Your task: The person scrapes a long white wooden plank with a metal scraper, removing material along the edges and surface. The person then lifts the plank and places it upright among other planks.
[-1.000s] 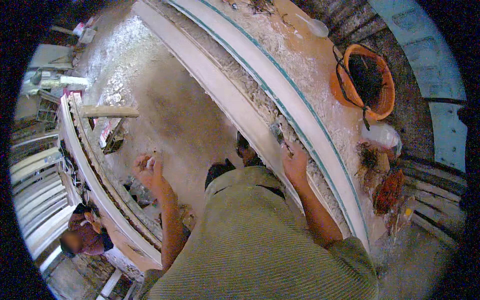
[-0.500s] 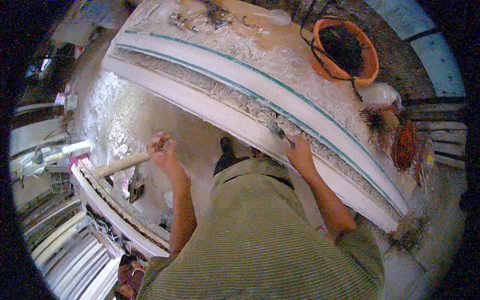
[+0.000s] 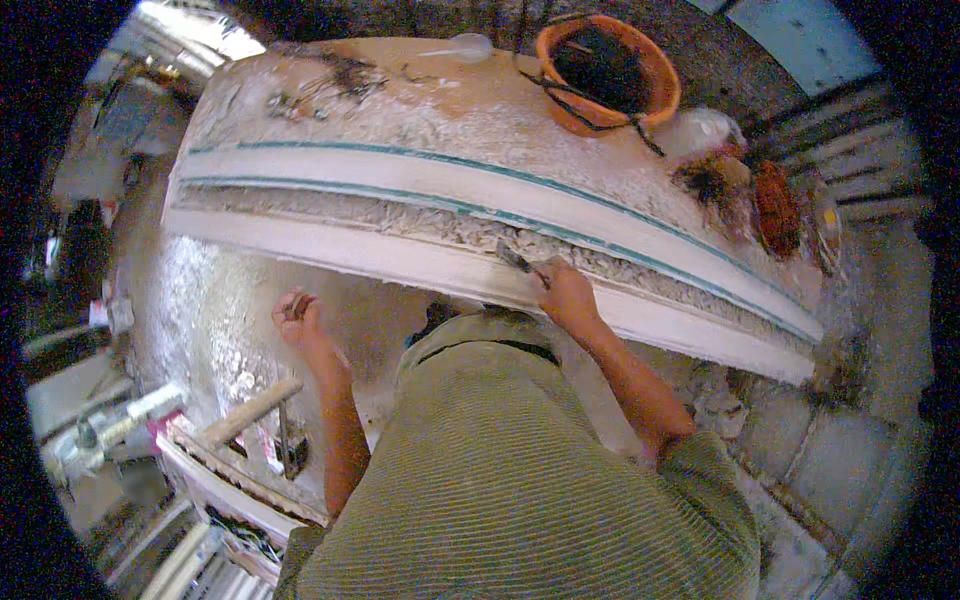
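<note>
A long white plaster moulding (image 3: 440,173) with green edge lines lies across the table. Rough grey-white plaster fills the channel (image 3: 420,227) along its near side. In my right hand (image 3: 568,296) is a small putty knife (image 3: 514,257), its blade resting at the channel's near edge. My fingers wrap round its handle, hiding most of it. My left hand (image 3: 298,312) hovers in front of the moulding, apart from it, palm up with fingers curled in. Something small and brownish may sit between those fingers, but I cannot make it out.
On the dusty table (image 3: 400,100) stand an orange bucket (image 3: 665,95) with dark contents and a clear plastic bag (image 3: 705,130). Dark fibre clumps (image 3: 715,180) and a reddish-brown bundle (image 3: 775,210) lie to the right. A wooden bar (image 3: 250,412) juts out at lower left.
My view has turned, so the moulding lies more level across it. My right hand and the putty knife appear farther left along the channel. The left hand stays curled in the air.
</note>
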{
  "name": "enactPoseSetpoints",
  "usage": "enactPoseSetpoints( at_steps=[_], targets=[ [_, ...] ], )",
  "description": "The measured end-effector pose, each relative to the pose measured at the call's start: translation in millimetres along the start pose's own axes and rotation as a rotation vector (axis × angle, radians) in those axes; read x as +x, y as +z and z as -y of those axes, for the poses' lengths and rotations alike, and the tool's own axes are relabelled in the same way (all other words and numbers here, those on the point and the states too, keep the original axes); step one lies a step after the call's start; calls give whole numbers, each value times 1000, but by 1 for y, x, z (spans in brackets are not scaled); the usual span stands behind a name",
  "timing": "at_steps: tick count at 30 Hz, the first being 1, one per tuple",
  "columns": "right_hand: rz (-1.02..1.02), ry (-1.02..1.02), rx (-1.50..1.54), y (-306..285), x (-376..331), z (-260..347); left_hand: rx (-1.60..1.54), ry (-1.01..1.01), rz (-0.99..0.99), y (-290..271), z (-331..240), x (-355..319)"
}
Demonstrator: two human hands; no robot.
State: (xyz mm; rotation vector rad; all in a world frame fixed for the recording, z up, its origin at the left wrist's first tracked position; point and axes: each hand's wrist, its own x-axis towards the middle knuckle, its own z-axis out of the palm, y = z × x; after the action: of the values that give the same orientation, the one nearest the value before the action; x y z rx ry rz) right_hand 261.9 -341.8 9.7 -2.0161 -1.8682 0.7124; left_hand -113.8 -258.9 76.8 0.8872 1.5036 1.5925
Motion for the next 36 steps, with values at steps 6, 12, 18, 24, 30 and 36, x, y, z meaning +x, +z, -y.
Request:
enactPoseSetpoints(
  at_steps=[6,12,18,24,30,36],
  targets=[
    [44,319,-11,-52,-67,-99,-15,-27,145,17,4,12],
    [60,429,290,-99,-127,-206,105,-31,185,38,9,10],
    [74,87,32,-66,-45,-110,126,-112,254,71,-2,-3],
    [91,-89,152,-66,8,-36,108,-67,175,64,-8,-18],
    [105,-356,188,-7,77,54,169,-132,50,23,13,-35],
    [99,-541,76,40,137,140,345,-64,-7,-15,10,-44]
  ],
)
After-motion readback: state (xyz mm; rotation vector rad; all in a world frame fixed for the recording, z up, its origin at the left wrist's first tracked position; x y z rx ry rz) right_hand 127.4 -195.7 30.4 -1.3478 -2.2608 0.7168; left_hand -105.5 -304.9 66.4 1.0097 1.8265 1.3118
